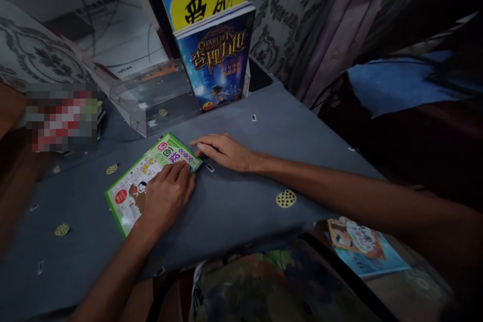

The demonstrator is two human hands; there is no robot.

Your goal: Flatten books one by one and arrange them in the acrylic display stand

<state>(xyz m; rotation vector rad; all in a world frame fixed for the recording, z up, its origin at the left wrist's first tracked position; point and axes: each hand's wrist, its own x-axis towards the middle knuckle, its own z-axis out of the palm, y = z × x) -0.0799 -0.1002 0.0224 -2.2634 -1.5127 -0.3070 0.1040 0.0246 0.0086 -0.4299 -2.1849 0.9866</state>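
Note:
A thin green-edged book (132,192) with a cartoon cover lies tilted on the grey tablecloth. Across its right part rests my left hand (169,192), palm down with the fingers laid flat on the cover. My right hand (226,152) is just off the book's upper right corner, fingers stretched forward and thumb apart, holding nothing. Whether its fingertips touch the book's edge I cannot tell. Beyond my hands, a dark blue book (219,60) stands upright in a clear acrylic rack (139,119), with a yellow and blue book (181,0) behind it.
At the left sits a blurred-out stack (66,121). A dark flat object (260,74) lies behind the rack, by the patterned wall (283,20). Below the table's right edge are more books (377,256). A blue cloth-like thing (381,83) hangs at the right.

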